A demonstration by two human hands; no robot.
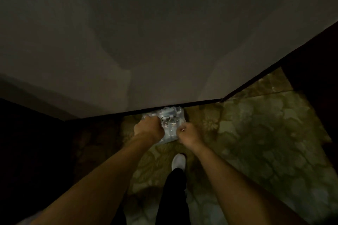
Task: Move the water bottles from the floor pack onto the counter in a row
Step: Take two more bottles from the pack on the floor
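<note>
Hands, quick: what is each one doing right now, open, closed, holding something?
Left hand: closed in a fist on the plastic wrap of the water bottle pack.
Right hand: closed, pinching the wrap at the pack's right edge.

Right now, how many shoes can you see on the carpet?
1. A single white shoe sits on the patterned carpet, just below the wrapped water bottle pack and between the two forearms. A second shoe may be hidden in the dark or outside the frame.
</note>
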